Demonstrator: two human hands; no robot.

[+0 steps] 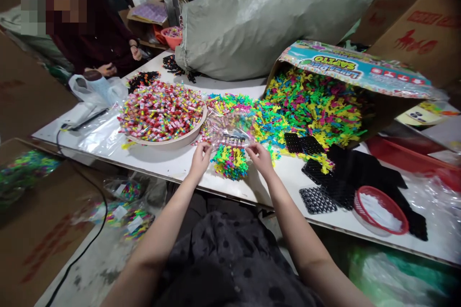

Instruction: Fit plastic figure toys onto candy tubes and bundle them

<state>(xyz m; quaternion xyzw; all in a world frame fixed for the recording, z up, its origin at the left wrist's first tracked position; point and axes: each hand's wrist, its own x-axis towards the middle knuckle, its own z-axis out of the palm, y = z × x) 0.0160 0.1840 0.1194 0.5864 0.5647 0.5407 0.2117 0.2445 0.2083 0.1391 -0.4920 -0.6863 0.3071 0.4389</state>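
In the head view, a clear plastic bag (231, 130) lies directly between the two hands, at the near edge of the white bench (154, 165). Its long axis runs away from the person: the near end bulges with small yellow, green, blue and pink plastic figures (230, 163), while slack, see-through film stretches off toward the far side. The left hand (200, 159) pinches the film's left edge between thumb and forefinger; the right hand (260, 157) does likewise at the right edge. Both are about equally near, so neither arm reaches across the other. Whether the bag's mouth is open cannot be told.

Behind the film, and partly seen through it, lies a loose multicoloured heap of similar figures (275, 117), running rightward into a tipped cardboard box with a blue printed flap (360, 71). Just left of the bag stands a round cream basin (183, 139), heaped with small red, pink and yellow pieces; with the heap, it hems in the bag's far end. To the right lie flat black perforated trays (317, 200) and a round red plastic basket (404, 220) holding white slips, both apart from the right hand. A big grey-green woven sack (262, 19) rests along the far side. At the far left, a co-worker in a dark sleeve (115, 33) is well apart from the bag. The near side looks unobstructed.
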